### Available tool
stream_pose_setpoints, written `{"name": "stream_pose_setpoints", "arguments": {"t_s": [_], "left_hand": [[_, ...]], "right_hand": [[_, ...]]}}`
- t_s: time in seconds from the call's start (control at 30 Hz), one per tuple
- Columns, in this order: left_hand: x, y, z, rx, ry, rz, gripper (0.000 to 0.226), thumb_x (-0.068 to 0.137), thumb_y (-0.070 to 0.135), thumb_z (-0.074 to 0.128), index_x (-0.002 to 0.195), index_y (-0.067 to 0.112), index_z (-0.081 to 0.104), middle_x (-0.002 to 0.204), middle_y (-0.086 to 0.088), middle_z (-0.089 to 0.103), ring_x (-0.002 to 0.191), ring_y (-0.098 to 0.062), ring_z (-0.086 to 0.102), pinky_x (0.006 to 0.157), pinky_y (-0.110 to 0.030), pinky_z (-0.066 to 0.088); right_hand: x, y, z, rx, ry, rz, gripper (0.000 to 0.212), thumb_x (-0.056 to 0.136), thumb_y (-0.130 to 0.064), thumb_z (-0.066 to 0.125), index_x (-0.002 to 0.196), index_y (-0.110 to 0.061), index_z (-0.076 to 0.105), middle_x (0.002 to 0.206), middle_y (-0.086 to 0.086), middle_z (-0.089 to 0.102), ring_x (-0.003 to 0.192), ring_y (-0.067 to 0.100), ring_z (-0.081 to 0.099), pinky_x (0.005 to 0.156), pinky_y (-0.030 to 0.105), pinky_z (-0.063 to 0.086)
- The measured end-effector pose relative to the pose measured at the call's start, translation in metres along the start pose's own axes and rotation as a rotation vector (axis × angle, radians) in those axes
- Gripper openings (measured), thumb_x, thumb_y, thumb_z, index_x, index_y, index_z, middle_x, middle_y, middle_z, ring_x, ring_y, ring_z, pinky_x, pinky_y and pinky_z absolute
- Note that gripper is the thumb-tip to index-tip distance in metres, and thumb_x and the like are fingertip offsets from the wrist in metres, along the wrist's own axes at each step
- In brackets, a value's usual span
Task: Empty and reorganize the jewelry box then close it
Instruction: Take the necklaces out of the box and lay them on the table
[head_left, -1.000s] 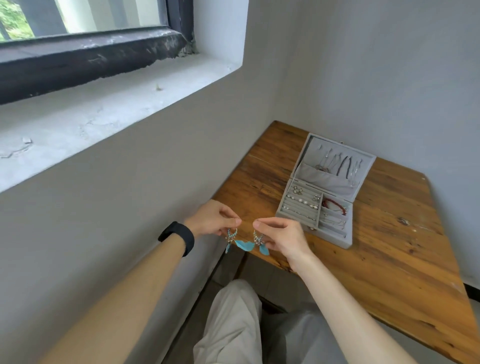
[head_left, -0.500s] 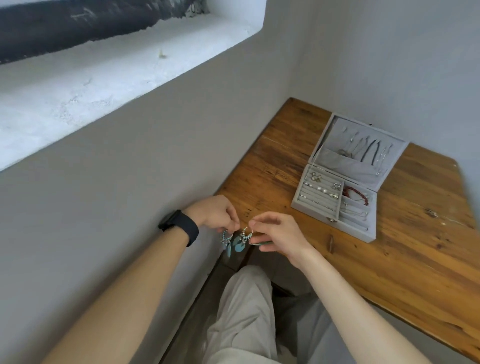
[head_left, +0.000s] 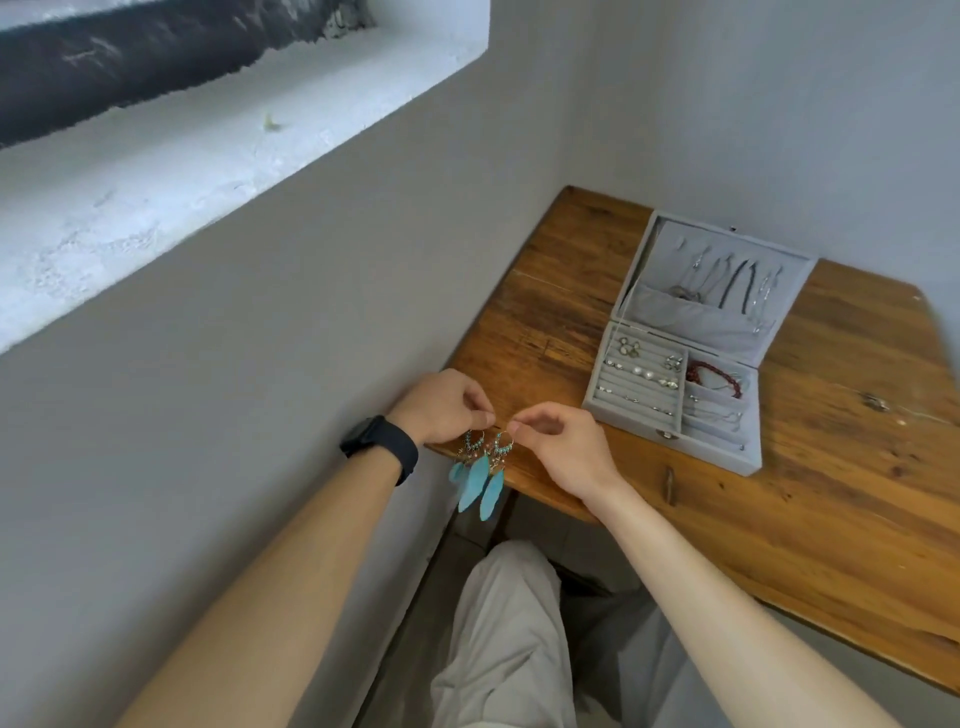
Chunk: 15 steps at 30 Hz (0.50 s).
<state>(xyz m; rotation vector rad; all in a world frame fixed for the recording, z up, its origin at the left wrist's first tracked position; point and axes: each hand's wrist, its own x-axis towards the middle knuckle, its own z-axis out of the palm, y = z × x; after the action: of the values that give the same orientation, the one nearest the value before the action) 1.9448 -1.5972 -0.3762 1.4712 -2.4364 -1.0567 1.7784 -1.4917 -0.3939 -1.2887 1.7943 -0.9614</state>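
Observation:
A grey jewelry box (head_left: 670, 431) lies open on the wooden table (head_left: 831, 493), its lid leaning back with necklaces (head_left: 737, 280) hung inside. Its left tray holds several small earrings (head_left: 644, 371); a red bracelet (head_left: 709, 371) sits in a right compartment. At the table's near left corner, my left hand (head_left: 441, 405) and my right hand (head_left: 561, 447) each pinch the hook of a turquoise feather earring (head_left: 480, 475). The two earrings dangle side by side, over the table edge.
A grey wall runs along the table's left side, with a white window sill (head_left: 208, 156) above. My legs in light trousers (head_left: 509, 639) are under the table edge. A black band (head_left: 382, 447) is on my left wrist.
My hands have brought the two feather earrings closer together, so they now hang side by side. The view has tilted down and shifted, so the box appears further right.

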Motion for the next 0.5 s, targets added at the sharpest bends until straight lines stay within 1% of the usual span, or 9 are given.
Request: {"name": "stream_pose_setpoints", "arguments": {"t_s": [0.13, 0.27, 0.4, 0.43, 0.5], "left_hand": [[0.016, 0.002, 0.008, -0.01, 0.033, 0.004, 0.003, 0.087, 0.04, 0.072, 0.086, 0.038, 0.07, 0.087, 0.02, 0.064, 0.086, -0.002, 0.058, 0.072, -0.023, 0.045], [0.034, 0.001, 0.009, -0.006, 0.074, 0.02, 0.012, 0.087, 0.044, 0.071, 0.094, 0.035, 0.074, 0.095, 0.016, 0.068, 0.09, -0.005, 0.061, 0.08, -0.028, 0.051], [0.047, 0.0, 0.009, -0.019, 0.126, 0.053, 0.013, 0.087, 0.042, 0.071, 0.095, 0.033, 0.075, 0.095, 0.016, 0.07, 0.091, -0.004, 0.062, 0.082, -0.028, 0.052], [0.05, 0.0, 0.009, -0.021, 0.138, 0.066, 0.011, 0.088, 0.041, 0.071, 0.095, 0.033, 0.075, 0.094, 0.016, 0.07, 0.09, -0.003, 0.062, 0.081, -0.027, 0.053], [0.055, 0.0, 0.009, -0.022, 0.156, 0.089, 0.01, 0.088, 0.04, 0.071, 0.094, 0.033, 0.075, 0.092, 0.018, 0.07, 0.088, 0.0, 0.061, 0.08, -0.025, 0.053]], "right_hand": [[0.019, 0.004, -0.001, -0.068, 0.075, 0.02, 0.006, 0.087, -0.042, 0.071, 0.09, -0.038, 0.074, 0.088, -0.021, 0.07, 0.086, -0.005, 0.061, 0.072, 0.017, 0.042], [0.036, 0.002, 0.0, -0.168, 0.111, 0.043, 0.005, 0.089, -0.041, 0.068, 0.09, -0.038, 0.072, 0.088, -0.021, 0.068, 0.087, -0.002, 0.061, 0.069, 0.018, 0.043], [0.047, 0.001, 0.001, -0.274, 0.182, 0.047, 0.005, 0.09, -0.041, 0.066, 0.092, -0.038, 0.07, 0.084, -0.022, 0.064, 0.081, -0.002, 0.058, 0.063, 0.013, 0.037], [0.05, 0.001, 0.002, -0.306, 0.2, 0.042, 0.007, 0.091, -0.041, 0.066, 0.093, -0.037, 0.071, 0.083, -0.022, 0.063, 0.08, -0.001, 0.057, 0.062, 0.014, 0.037], [0.053, 0.001, 0.004, -0.372, 0.232, 0.016, 0.011, 0.092, -0.038, 0.064, 0.098, -0.033, 0.072, 0.086, -0.019, 0.064, 0.083, 0.003, 0.059, 0.065, 0.018, 0.042]]}}
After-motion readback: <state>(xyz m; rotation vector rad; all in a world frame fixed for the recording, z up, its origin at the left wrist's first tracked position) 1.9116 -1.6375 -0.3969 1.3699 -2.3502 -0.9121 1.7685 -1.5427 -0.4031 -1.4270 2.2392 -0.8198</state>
